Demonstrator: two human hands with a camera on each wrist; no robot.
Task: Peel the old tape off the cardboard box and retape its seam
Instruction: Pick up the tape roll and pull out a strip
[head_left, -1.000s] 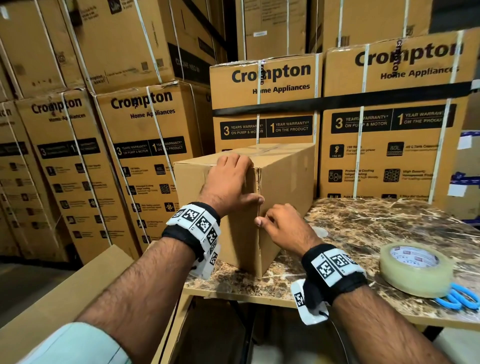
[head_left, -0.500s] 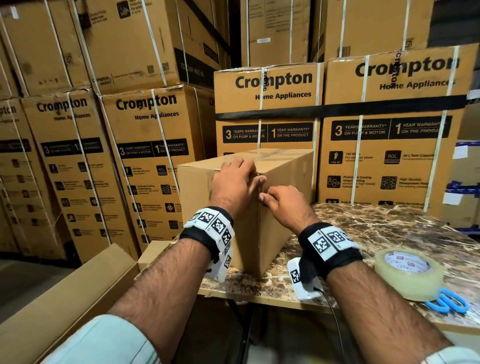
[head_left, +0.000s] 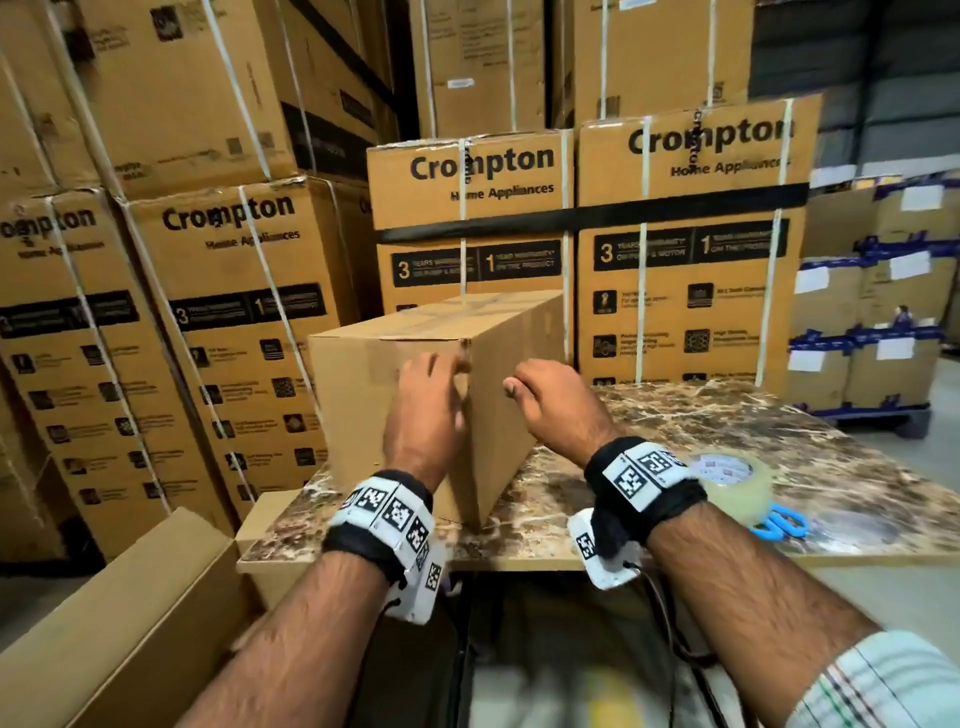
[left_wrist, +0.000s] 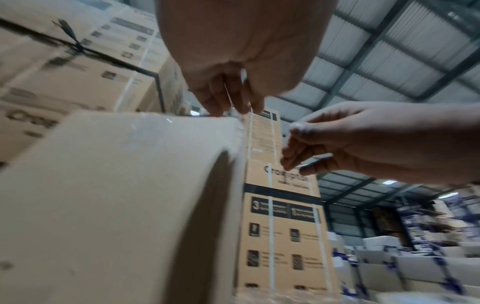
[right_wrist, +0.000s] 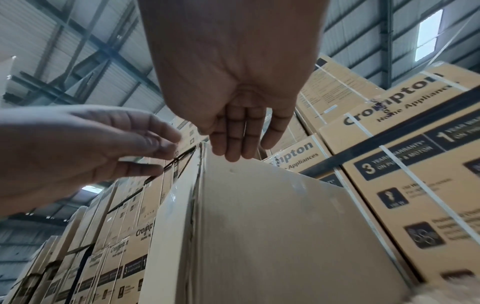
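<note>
Head cam: left hand (head_left: 426, 410) climbed to the brown cardboard box (head_left: 358, 410) top corner, fingers open; right hand (head_left: 556, 405) pulled just off it, loosely curled, grip unclear. Peel's starting?

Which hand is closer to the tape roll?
Right. The right hand is beside the box, just left of the tape roll; the left hand is farther left, at the box's near corner.

The brown marble-patterned table (head_left: 675, 415) carries a plain cardboard box (head_left: 353, 415) standing upright at its near left corner and a roll of clear tape (head_left: 737, 488) lying flat toward the near edge (blue-handled scissors (head_left: 779, 522) just beside it)
</note>
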